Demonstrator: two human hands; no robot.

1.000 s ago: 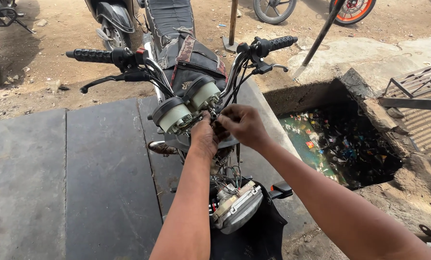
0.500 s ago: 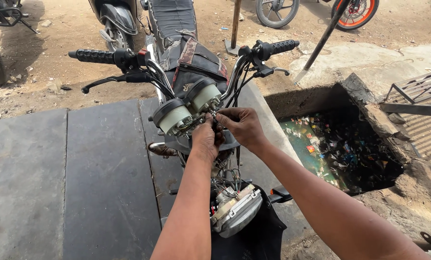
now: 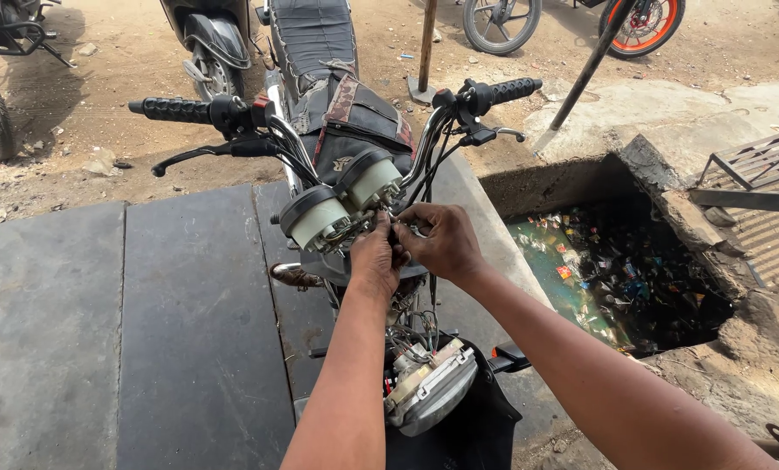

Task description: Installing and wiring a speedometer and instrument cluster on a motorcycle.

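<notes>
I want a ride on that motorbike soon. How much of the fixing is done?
Done: the headlight is already off its mount, hanging by its wires. In hand: the left hand and right hand meet just under the two gauges, pinching something too small to make out. Left: the headlight isn't back in place and the wires are bare, so it looks far from finished.

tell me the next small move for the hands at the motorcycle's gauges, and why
Probably keep the left hand steady as a brace while the right hand works its fingertips at the small fitting behind the two round gauges. Both hands pinch at the same spot there, the headlight unit hangs loose below on exposed wires, and what the fingers grip is too small to make out.
</notes>
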